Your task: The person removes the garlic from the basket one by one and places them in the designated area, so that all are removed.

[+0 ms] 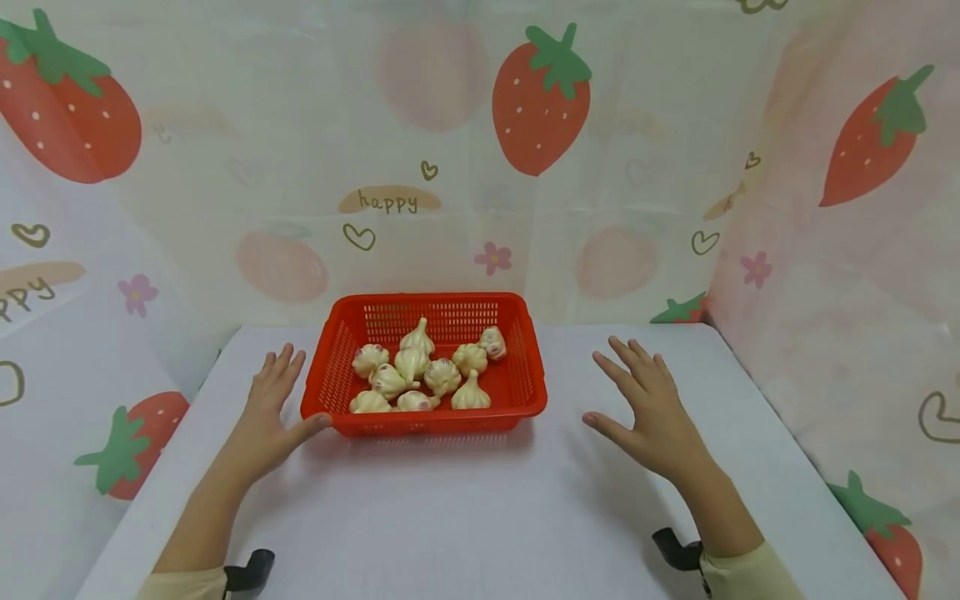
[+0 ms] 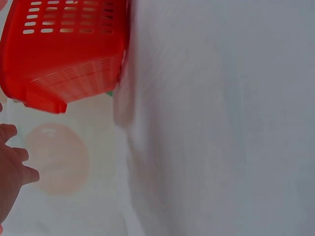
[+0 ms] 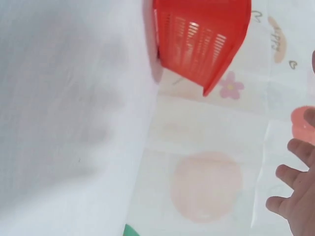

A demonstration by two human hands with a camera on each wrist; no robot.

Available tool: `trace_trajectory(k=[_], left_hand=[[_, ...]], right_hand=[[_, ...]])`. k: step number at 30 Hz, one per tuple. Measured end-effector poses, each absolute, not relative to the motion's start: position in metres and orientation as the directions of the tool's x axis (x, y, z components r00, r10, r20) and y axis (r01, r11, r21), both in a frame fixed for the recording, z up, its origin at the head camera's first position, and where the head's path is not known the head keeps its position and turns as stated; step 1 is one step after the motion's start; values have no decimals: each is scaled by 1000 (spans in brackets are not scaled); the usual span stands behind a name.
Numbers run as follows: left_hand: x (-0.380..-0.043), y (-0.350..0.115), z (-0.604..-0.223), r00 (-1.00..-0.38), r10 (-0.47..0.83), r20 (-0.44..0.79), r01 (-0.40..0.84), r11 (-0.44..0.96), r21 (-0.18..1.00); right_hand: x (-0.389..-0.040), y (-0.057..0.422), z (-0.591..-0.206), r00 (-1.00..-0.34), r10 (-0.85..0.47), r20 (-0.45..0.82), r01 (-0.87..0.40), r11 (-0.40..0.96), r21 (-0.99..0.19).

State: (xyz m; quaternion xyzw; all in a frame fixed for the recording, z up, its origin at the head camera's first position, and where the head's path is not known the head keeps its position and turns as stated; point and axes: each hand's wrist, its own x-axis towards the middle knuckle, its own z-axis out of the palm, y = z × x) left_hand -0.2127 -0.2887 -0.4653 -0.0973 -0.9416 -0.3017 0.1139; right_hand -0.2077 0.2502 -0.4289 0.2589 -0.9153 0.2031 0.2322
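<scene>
A red plastic basket (image 1: 435, 423) with slotted walls stands toward the back of the white table. Inside it lie several garlic bulbs (image 1: 411, 364), pale with faint purple marks. My left hand (image 1: 268, 417) is at the basket's left side, fingers spread, its thumb tip overlapping the front left corner in the head view; whether it touches I cannot tell. To the right of the basket and apart from it, my right hand (image 1: 651, 412) is held with spread fingers and nothing in it. Both wrist views show part of the basket (image 2: 64, 54) and some fingers (image 3: 288, 174).
The table (image 1: 450, 517) has a white cover. Behind it and on both sides hangs a curtain (image 1: 645, 108) printed with strawberries, hearts and flowers. A black wrist mount (image 1: 251, 571) is at the left sleeve, another black mount (image 1: 677, 550) at the right.
</scene>
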Motion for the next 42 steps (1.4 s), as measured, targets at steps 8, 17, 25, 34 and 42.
trace_trajectory(k=[8,17,25,34,42], left_hand=[[-227,-284,-465,-979,91,183,186,768,613],[-232,-280,-470,-982,83,172,173,774,609],[-241,-278,-472,-982,91,164,173,776,606],[-243,-277,-478,-983,120,140,181,771,611],[-239,-279,-478,-988,121,98,155,763,627]], right_hand=[[-218,230,-426,-771,-370,519,-584,736,-343],[-225,203,-418,-808,-346,477,-565,685,-460],[-239,185,-415,-825,-338,453,-557,622,-550],[-252,169,-415,-857,-315,408,-514,574,-637],[-265,152,-418,-864,-329,380,-502,539,-676]])
